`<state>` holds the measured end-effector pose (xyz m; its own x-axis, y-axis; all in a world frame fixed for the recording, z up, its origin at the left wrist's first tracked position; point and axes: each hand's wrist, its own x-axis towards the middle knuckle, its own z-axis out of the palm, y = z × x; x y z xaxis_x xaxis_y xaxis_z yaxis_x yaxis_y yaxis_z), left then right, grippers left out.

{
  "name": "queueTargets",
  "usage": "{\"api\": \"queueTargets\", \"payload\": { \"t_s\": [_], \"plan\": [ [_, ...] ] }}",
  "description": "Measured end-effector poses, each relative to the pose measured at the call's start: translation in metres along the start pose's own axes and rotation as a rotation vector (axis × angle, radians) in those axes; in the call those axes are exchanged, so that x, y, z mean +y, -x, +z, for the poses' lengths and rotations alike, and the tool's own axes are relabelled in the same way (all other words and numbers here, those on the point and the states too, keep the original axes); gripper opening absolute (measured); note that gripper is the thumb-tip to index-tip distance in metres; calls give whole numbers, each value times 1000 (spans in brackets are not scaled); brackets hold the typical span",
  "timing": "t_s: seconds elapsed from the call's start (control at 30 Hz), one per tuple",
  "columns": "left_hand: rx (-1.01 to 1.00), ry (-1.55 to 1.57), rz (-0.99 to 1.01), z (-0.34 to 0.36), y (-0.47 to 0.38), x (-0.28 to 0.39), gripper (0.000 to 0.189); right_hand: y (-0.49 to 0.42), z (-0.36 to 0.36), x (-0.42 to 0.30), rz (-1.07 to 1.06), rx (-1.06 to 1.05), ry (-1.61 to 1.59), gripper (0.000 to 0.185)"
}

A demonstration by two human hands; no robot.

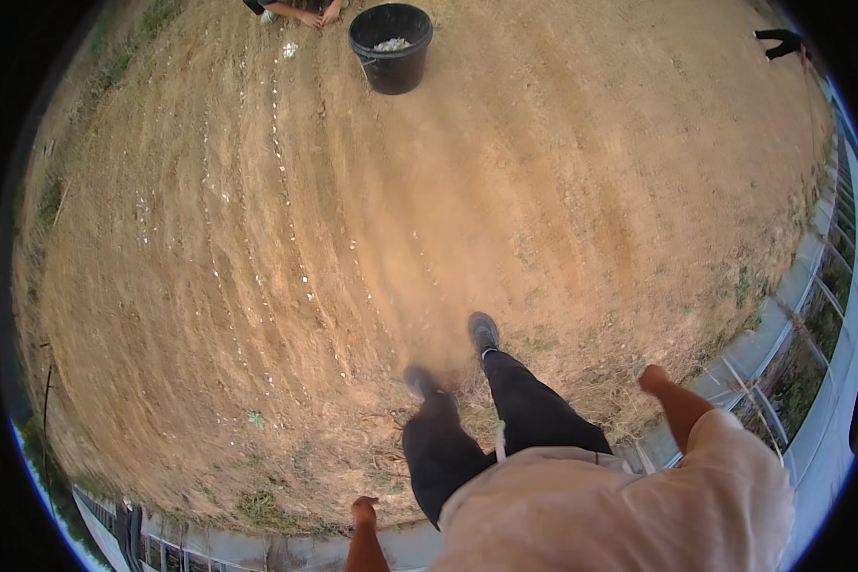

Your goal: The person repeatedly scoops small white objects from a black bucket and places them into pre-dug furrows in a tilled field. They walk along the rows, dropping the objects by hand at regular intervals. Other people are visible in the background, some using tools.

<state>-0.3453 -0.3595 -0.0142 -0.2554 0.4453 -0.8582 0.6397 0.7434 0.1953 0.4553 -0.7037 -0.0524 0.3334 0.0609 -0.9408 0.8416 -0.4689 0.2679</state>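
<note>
My left hand (364, 510) hangs low at the bottom of the view, over the weedy edge of the field. Its fingers are loosely curled and nothing shows in them; whether they are closed is hard to tell. My right hand (654, 379) hangs out to the right side, near dry grass, small and bent inward, with no object visible in it. Between them my legs stand mid-stride on brown soil (457, 214), and the left shoe is blurred. Shallow furrows run away from me, with small white pieces (283, 171) lying along several of them.
A black bucket (393, 71) with whitish pieces inside stands far ahead. Beside it a person's hands (322, 18) reach to the soil near a white pile (290, 50). Another person (783, 43) is at the far right. A greenhouse-like frame (822, 286) borders the right side.
</note>
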Motion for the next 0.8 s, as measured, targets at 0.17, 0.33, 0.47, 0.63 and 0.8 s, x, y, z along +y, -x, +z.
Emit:
{"api": "queueTargets", "payload": {
  "t_s": [0.17, 0.33, 0.47, 0.63, 0.8],
  "plan": [
    [-95, -330, 184, -9, 25, 36, 27, 26, -37, -89, -15, 248, -548, 26],
    [-492, -309, 198, -7, -8, 85, 25, 52, -150, -108, -209, 435, -589, 26],
    [-496, -220, -380, 0, -77, 224, 23, 62, -203, -91, 137, 432, -1228, 25],
    [-217, 143, 391, -32, -128, 491, 30, 59, -239, -98, -128, 370, -519, 23],
    [-221, 426, 556, -50, -91, 661, 33, 34, -300, -150, -115, 164, -358, 20]
  ]
}}
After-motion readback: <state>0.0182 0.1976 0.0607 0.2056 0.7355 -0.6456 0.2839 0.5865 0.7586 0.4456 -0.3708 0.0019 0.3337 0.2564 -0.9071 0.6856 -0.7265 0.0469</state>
